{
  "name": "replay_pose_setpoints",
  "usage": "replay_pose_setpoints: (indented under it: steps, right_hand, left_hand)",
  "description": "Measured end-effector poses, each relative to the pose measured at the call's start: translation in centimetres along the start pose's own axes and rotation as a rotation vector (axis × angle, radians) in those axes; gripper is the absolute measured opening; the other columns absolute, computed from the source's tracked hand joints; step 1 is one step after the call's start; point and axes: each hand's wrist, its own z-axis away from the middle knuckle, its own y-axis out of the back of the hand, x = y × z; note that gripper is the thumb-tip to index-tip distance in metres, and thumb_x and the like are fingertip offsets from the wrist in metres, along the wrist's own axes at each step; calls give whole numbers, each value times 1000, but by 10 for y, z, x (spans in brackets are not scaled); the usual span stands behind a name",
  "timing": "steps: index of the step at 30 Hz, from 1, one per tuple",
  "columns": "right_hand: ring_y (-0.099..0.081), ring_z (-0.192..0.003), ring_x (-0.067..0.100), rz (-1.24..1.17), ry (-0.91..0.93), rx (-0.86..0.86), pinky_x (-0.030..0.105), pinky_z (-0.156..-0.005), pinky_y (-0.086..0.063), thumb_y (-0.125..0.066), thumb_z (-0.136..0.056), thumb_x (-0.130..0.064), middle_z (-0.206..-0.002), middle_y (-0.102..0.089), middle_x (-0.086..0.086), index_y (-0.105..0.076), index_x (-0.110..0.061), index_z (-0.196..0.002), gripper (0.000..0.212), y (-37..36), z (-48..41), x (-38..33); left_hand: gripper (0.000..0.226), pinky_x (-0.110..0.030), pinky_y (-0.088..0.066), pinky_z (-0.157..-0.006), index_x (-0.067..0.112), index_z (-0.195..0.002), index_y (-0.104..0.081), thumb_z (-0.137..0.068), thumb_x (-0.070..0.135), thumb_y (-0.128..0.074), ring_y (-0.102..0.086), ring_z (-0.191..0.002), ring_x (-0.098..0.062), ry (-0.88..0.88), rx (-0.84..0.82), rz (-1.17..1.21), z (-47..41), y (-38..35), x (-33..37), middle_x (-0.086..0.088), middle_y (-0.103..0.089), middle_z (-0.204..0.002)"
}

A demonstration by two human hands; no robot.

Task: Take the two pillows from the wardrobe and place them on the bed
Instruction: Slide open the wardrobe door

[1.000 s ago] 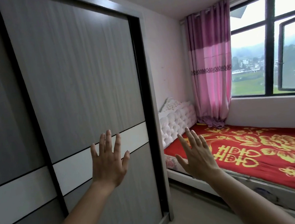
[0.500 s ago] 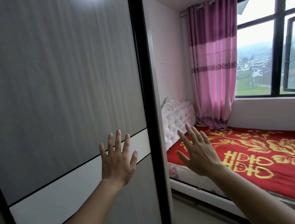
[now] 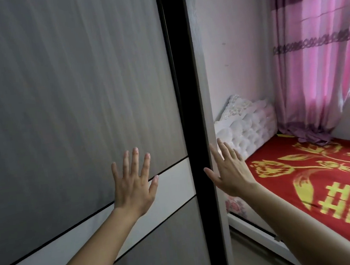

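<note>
The wardrobe's grey sliding door (image 3: 65, 90) with a white band fills the left half of the view and is closed. Its black edge strip (image 3: 187, 108) runs top to bottom at the centre. My left hand (image 3: 133, 184) is raised with fingers spread, right in front of the door panel. My right hand (image 3: 229, 169) is also spread, beside the door's right edge. The bed (image 3: 320, 171) with a red and gold cover lies at the right. No pillows are in view.
A white tufted headboard (image 3: 246, 128) stands against the pink wall beyond the wardrobe. Pink curtains (image 3: 319, 59) hang at the far right, pooling onto the bed's corner. A narrow strip of floor (image 3: 251, 261) runs between wardrobe and bed frame.
The view has closed in on the wardrobe and turned left, so the door now fills more of the frame. Both hands stay raised and spread, now nearer the door's right edge.
</note>
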Motion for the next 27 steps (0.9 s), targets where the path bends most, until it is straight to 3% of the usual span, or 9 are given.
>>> replay_pose_setpoints:
  steps: [5,12,18,22,27]
  right_hand:
    - [-15,-152,28,-302,-6,17,46,-121,-23,-39,-99,-54,-166,-10,9,-11,-20,-157,74,-38,-87,13]
    - [-22,-150,20,-777,-165,-31,38,-122,-21,-38,-102,-47,-163,-24,6,-16,-16,-157,67,-98,-148,-3]
    - [-46,-135,29,-1042,-393,-52,41,-113,-34,-33,-101,-55,-143,-53,11,-44,-14,-144,61,-129,-193,-21]
    - [-42,-138,31,-1157,-482,-71,35,-106,-32,-27,-97,-65,-149,-47,10,-35,-15,-148,72,-153,-201,-28]
    - [-34,-144,33,-1159,-519,30,29,-102,-25,-21,-94,-71,-156,-37,13,-22,-15,-154,82,-168,-202,-35]
  left_hand:
    - [70,-67,-10,-114,18,-154,-23,-94,54,-30,-12,-150,-38,31,115,-65,-48,-45,1,-17,-12,-163]
    - [69,-67,-5,-116,21,-154,-27,-93,49,-45,-11,-151,-35,-103,267,-225,-76,-94,-18,-15,-11,-164]
    - [72,-63,3,-118,20,-154,-26,-93,52,-47,-5,-152,-32,-142,387,-302,-83,-122,-32,-11,-14,-164]
    - [72,-63,3,-118,19,-153,-29,-93,56,-45,-7,-151,-32,-145,425,-319,-83,-124,-32,-10,-17,-163]
    - [70,-62,3,-118,20,-153,-29,-94,54,-44,-9,-150,-32,-134,432,-333,-84,-124,-31,-9,-20,-162]
